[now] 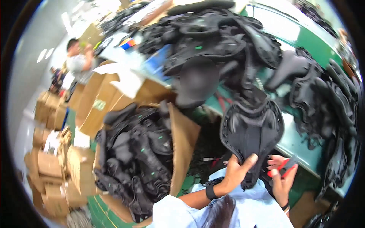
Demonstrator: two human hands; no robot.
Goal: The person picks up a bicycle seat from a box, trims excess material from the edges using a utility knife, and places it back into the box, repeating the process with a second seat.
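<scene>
Pale-blue clothing [262,207] is nearest; by the green surface's [300,146] near edge, a black, saddle-shaped shell [251,133] is gripped by the left hand [236,173], a red-and-grey cutter-like tool [282,167] by the right hand [282,184]; trimming seems underway, calling for rim access.

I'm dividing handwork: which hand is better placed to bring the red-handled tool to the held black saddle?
Probably the right hand: it holds the red-handled tool beside the held black saddle, while the left hand grips the saddle's narrow part.

text: none legible | cardboard carton [90,118] — pale label [99,105], too blurred to read
</scene>
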